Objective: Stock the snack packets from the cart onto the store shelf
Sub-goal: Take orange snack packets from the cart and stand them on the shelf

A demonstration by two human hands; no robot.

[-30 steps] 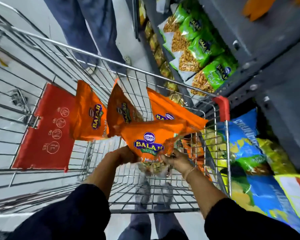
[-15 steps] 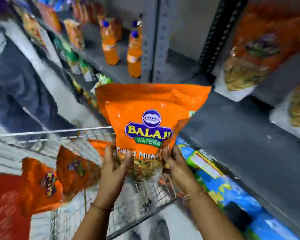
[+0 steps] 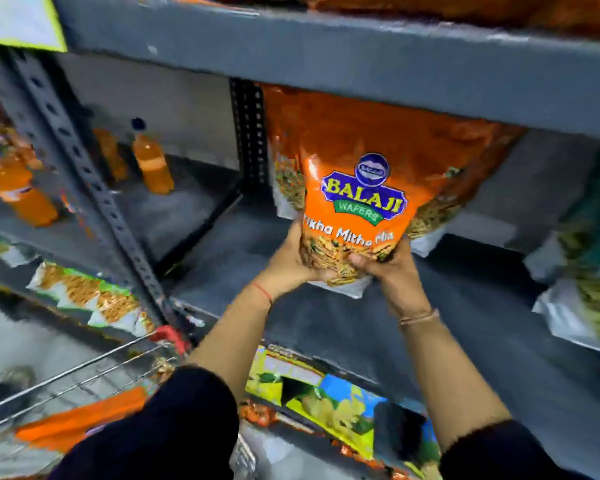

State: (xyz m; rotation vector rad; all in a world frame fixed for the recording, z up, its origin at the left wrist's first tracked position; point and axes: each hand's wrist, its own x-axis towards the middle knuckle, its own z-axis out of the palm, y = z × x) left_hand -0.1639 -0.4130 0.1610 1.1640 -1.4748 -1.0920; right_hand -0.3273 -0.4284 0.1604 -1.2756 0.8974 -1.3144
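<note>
I hold an orange Balaji snack packet (image 3: 357,195) upright over the grey store shelf (image 3: 465,327). My left hand (image 3: 293,261) grips its lower left corner and my right hand (image 3: 390,270) grips its lower right corner. Behind it, more orange packets (image 3: 465,157) of the same kind stand at the back of the shelf, partly hidden by the one I hold. The wire cart (image 3: 84,372) is at the lower left, with another orange packet (image 3: 80,422) lying in it.
An upper shelf board (image 3: 326,53) runs close above the packet. A perforated grey upright (image 3: 84,168) divides the bays. Orange drink bottles (image 3: 153,168) stand in the left bay. Green-and-white packets (image 3: 87,296) sit lower left, green packets (image 3: 589,271) at right, blue-yellow bags (image 3: 329,400) below.
Both hands lifted the orange packet out of the cart and carried it up and right into the shelf bay, in front of the matching packets. The view swung from the cart to the shelf.
</note>
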